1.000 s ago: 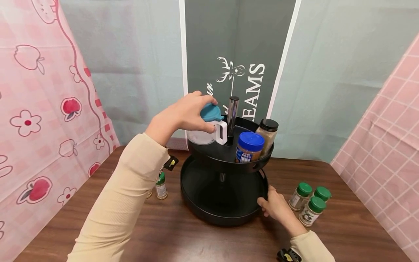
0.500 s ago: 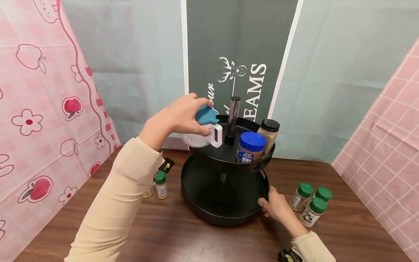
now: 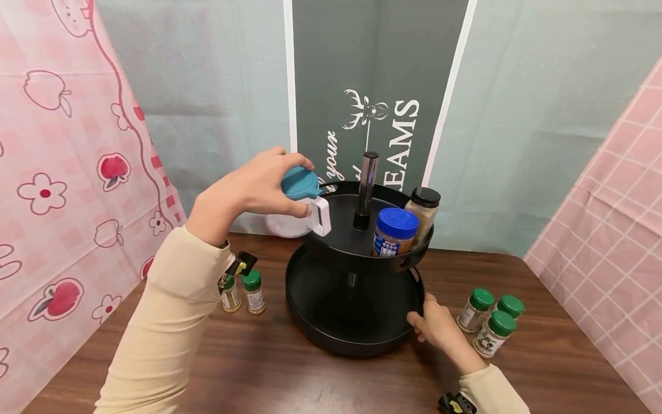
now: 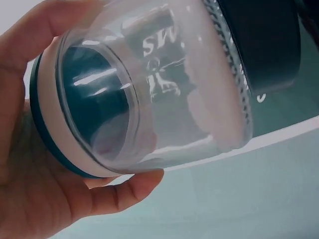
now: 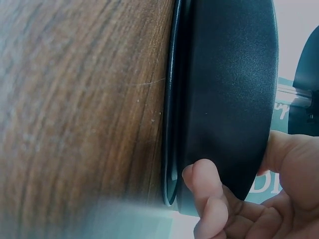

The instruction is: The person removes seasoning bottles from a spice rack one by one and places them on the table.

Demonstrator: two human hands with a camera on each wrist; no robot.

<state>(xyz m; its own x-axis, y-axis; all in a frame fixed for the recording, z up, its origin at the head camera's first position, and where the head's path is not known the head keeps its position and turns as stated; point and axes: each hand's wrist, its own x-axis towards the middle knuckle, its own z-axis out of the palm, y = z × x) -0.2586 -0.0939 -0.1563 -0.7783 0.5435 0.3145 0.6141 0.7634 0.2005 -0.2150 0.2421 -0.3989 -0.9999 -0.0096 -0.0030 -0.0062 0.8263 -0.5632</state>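
Observation:
My left hand [image 3: 248, 185] holds a clear pitcher-like jar [image 3: 285, 226] by its top, around the teal lid [image 3: 300, 183]; its white handle [image 3: 320, 217] faces right. In the left wrist view the clear body [image 4: 199, 99] looks empty, with the thumb and fingers around the lid end. The jar hangs at the left rim of the upper tier of a black two-tier turntable [image 3: 357, 349]. At the lower tier's right side, my right hand [image 3: 438, 326] grips the wall; in the right wrist view its fingers [image 5: 207, 181] lie against the outer wall [image 5: 227, 89].
On the upper tier stand a blue-lidded peanut butter jar [image 3: 395, 233] and a black-lidded jar [image 3: 425, 213], right of the chrome post [image 3: 368, 184]. Green-capped spice bottles stand on the wooden table [image 3: 248, 368]: two at left [image 3: 254, 293], three at right [image 3: 488, 339].
My left hand has moved left with the jar, from over the upper tier to its left rim. The right hand and the turntable have stayed in place.

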